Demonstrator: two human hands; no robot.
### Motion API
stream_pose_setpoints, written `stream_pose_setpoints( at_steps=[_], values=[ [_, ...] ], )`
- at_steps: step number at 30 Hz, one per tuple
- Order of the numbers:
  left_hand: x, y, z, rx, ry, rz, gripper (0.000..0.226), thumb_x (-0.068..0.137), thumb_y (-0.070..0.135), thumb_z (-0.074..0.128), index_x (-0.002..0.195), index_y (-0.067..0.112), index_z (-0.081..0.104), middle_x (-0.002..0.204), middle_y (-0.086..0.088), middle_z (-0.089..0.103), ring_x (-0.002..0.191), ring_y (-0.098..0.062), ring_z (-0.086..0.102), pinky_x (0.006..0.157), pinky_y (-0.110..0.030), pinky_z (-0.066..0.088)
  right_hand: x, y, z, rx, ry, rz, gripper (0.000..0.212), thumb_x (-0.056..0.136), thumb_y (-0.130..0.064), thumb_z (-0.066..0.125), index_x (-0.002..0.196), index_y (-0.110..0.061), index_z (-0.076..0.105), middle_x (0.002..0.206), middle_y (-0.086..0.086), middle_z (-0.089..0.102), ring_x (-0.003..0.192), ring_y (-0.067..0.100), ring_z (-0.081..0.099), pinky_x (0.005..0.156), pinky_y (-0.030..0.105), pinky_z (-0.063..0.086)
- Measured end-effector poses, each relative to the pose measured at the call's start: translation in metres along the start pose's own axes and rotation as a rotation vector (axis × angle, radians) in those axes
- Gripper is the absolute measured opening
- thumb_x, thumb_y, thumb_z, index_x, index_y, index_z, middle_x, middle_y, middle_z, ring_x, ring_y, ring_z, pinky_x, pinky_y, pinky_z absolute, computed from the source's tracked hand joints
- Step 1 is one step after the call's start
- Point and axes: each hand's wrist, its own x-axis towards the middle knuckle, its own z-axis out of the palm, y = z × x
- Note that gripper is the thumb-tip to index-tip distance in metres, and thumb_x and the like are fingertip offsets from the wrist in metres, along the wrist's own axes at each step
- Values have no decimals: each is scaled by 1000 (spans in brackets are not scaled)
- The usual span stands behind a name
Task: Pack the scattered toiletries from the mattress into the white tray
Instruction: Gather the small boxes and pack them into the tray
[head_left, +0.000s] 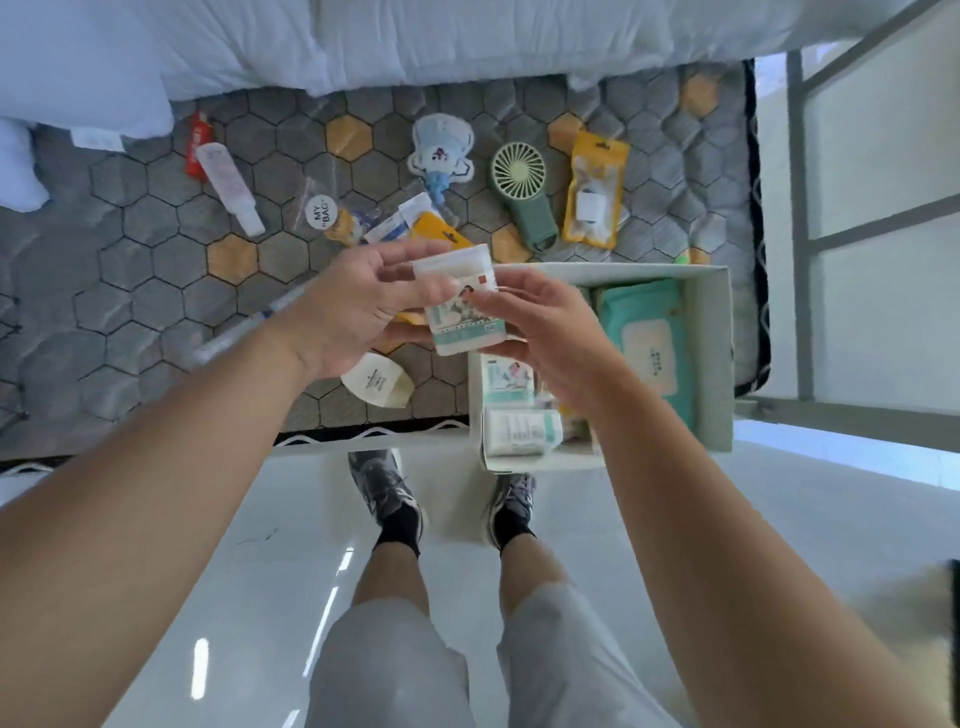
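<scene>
Together the left hand (348, 317) and right hand (550, 332) pinch a small white-and-teal pack (462, 306) between thumbs and fingertips. It is held above the honeycomb mattress (156, 270), just beside the white tray (719, 338), where a teal wet-wipes pack (649, 343) lies.

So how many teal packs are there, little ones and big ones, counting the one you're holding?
Small white-and-teal packs: 3 (one held, two in the white tray)
Big teal wipes pack: 1, in the tray
Total: 4
</scene>
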Motion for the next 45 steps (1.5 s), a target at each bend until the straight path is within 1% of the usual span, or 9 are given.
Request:
stream_pose_setpoints(
  at_steps=[6,10,18,22,26,36,39,42,45],
  values=[
    [21,-25,73,691,206,154,51,85,21,81,133,13,64,110,-1,71,92,-22,73,87,-41,61,-21,28,-77,39,318,73,20,89,-20,75,106,-11,71,104,10,77,99,28,74,84,40,60],
    [20,-45,100,1088,140,78,52,91,29,73,139,13,60,132,-5,66,114,-21,65,97,-32,51,-9,47,-112,-72,547,172,38,91,-31,73,123,-12,65,110,4,70,92,20,71,81,41,63],
    [19,-65,125,1461,-111,-95,112,72,61,82,159,16,29,170,-7,13,156,-24,15,124,-39,23,-1,51,-113,-675,531,-40,47,97,-44,60,137,-20,57,129,5,58,117,21,57,100,38,47],
    [21,-71,129,1590,-116,-105,103,79,47,82,159,17,27,170,-7,2,157,-25,6,122,-42,25,4,55,-112,-800,506,-37,50,97,-39,62,144,-24,52,132,7,53,117,24,55,97,35,44],
    [23,-74,131,1582,-79,-92,94,83,37,81,158,13,31,170,-8,4,157,-26,7,123,-38,22,14,53,-113,-365,536,64,54,93,-45,66,140,-20,56,123,3,67,107,19,64,95,40,54],
    [24,-74,127,1540,-80,-104,93,79,41,84,154,12,37,169,-9,7,155,-29,13,123,-45,26,9,44,-117,-792,466,10,33,99,-42,59,109,-11,64,93,5,63,81,21,54,69,29,37],
    [21,-61,124,1248,-59,-106,85,81,48,80,152,17,44,164,-10,28,150,-25,29,122,-42,30,10,43,-112,-864,398,-79,27,97,-39,62,107,-14,67,97,6,71,80,19,56,68,28,41],
    [23,-47,104,830,367,166,29,93,33,71,115,15,72,107,-1,73,99,-17,70,91,-43,59,9,43,-103,-966,318,-210,20,96,-32,61,99,-16,71,90,2,72,76,18,58,64,28,44],
    [39,-39,65,831,793,192,16,98,23,61,100,13,72,91,2,72,83,-15,67,75,-32,57,12,39,-95,-943,300,-356,18,94,-27,62,93,-14,74,88,2,74,75,18,62,64,27,47]
  ],
)
